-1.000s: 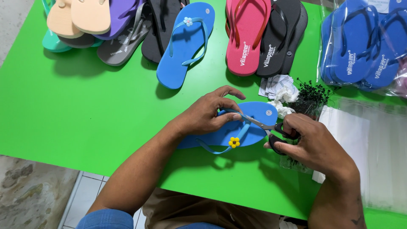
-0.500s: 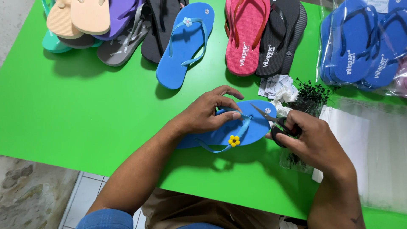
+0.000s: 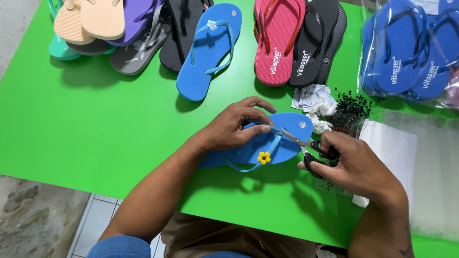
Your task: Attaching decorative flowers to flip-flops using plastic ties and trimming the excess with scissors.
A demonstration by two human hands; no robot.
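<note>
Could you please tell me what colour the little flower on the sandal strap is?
The flower is yellow with a dark centre, seen in the head view.
</note>
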